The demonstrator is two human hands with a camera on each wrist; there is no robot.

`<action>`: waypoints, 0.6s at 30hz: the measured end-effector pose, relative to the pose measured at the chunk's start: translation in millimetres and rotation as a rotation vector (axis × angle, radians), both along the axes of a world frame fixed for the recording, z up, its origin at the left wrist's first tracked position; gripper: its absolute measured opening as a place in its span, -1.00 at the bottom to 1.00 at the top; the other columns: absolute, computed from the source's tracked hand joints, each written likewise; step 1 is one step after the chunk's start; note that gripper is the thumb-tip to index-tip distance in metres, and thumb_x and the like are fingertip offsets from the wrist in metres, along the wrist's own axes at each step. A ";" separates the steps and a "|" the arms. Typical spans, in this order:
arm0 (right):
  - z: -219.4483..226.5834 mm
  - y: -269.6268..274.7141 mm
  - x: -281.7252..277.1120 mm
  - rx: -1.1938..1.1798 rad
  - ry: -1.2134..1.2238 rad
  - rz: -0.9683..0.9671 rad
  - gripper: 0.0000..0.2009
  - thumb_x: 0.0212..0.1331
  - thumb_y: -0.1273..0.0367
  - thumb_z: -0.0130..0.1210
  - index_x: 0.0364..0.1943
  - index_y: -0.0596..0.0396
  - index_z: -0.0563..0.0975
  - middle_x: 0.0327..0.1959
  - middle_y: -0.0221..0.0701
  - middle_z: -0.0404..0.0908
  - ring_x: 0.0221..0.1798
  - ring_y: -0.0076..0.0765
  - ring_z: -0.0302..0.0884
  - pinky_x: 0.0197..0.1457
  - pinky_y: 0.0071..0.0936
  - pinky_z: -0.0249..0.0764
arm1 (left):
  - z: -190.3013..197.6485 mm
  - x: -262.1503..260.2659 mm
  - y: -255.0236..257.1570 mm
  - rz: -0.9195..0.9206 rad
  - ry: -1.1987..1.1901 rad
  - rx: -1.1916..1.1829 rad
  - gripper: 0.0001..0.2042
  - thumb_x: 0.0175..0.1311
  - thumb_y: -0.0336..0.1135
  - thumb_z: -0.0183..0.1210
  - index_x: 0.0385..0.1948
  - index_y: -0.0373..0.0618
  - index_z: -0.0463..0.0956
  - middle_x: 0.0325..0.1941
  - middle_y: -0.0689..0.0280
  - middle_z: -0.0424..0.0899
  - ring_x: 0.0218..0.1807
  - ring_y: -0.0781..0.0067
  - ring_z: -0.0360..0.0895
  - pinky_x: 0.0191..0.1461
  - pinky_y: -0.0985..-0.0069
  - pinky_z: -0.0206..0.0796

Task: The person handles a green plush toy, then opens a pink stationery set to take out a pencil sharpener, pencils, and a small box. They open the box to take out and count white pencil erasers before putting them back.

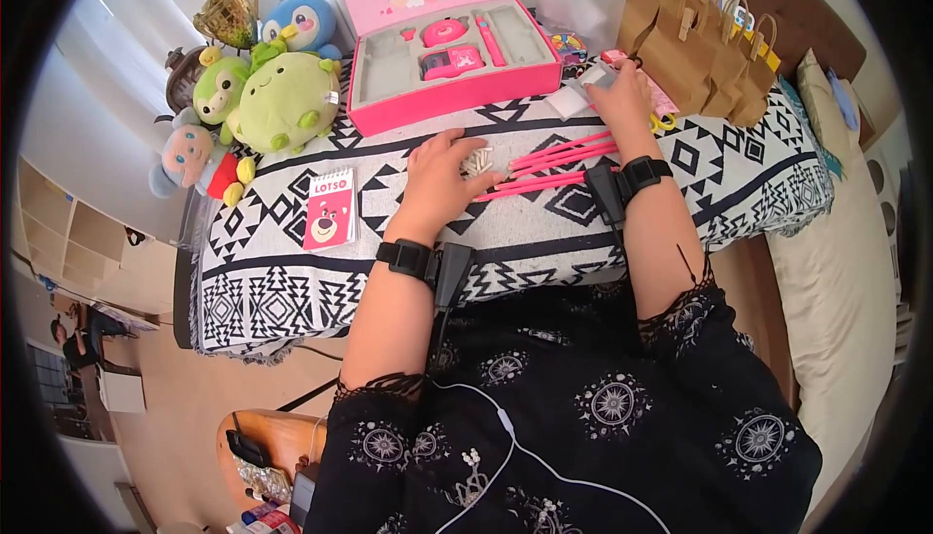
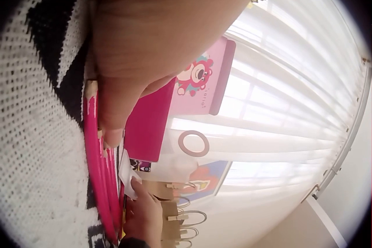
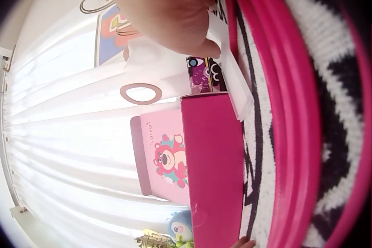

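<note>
My left hand point(image 1: 437, 179) rests on the patterned cloth, fingers spread around a small heap of short pale pieces point(image 1: 476, 161). Its thumb lies at the sharpened ends of several pink pencils point(image 1: 554, 157); in the left wrist view the thumb touches the pencil point(image 2: 100, 161) tips. Farther right, beyond the pencils, my right hand point(image 1: 622, 102) pinches a thin white flat piece point(image 3: 237, 88) with thumb and fingers. In the head view this white piece point(image 1: 567, 102) lies low over the cloth, partly hidden by the fingers.
An open pink box point(image 1: 452, 97) with a moulded tray stands at the back. Brown paper bags point(image 1: 695, 58) are at the back right, with yellow scissors handles point(image 1: 665, 124) in front. Plush toys point(image 1: 292, 97) sit at the left. A Lotso notepad point(image 1: 331, 208) lies left of my left hand.
</note>
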State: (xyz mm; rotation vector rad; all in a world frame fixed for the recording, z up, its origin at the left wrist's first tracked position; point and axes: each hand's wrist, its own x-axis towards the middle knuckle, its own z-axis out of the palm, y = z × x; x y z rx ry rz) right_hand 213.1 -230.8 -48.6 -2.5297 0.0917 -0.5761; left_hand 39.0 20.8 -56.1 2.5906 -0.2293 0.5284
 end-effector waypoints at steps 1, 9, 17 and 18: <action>-0.3 -0.1 1.0 0.000 0.002 -0.001 -0.35 -0.12 0.12 0.38 0.13 -0.06 0.40 0.10 -0.13 0.49 0.22 0.05 0.41 0.23 0.06 0.28 | 0.1 0.0 -0.2 -0.002 -0.008 -0.002 -0.52 0.02 -0.03 0.39 0.02 0.04 0.60 0.20 0.08 0.50 0.25 0.00 0.39 0.34 0.17 0.13; -6.6 -1.3 10.7 0.182 -0.033 0.063 -0.25 -0.04 0.26 0.30 0.29 0.00 0.21 0.04 -0.11 0.61 0.10 0.05 0.58 0.13 -0.09 0.42 | -5.4 3.9 1.3 -0.007 -0.024 -0.078 -0.61 0.02 -0.02 0.39 -0.13 0.03 0.64 0.14 0.13 0.54 0.22 0.05 0.40 0.32 0.10 0.08; -1.4 2.2 14.0 0.854 -0.245 0.238 -0.24 0.00 0.40 0.33 0.25 0.36 0.14 -0.30 -0.17 0.63 -0.27 -0.30 0.59 -0.13 -0.39 0.48 | -1.2 4.7 -0.3 -0.020 -0.102 -0.068 -0.74 0.08 -0.21 0.37 -0.24 -0.08 0.62 0.00 0.15 0.62 0.04 0.06 0.55 0.10 0.29 0.37; 0.2 4.6 14.3 1.125 -0.245 0.332 -0.24 0.01 0.42 0.34 0.24 0.41 0.13 -0.32 -0.22 0.62 -0.31 -0.38 0.56 -0.15 -0.45 0.47 | -1.0 4.5 -1.2 -0.004 -0.097 -0.120 -0.77 0.11 -0.24 0.35 -0.25 -0.10 0.62 -0.05 0.15 0.63 -0.02 0.10 0.57 0.05 0.32 0.40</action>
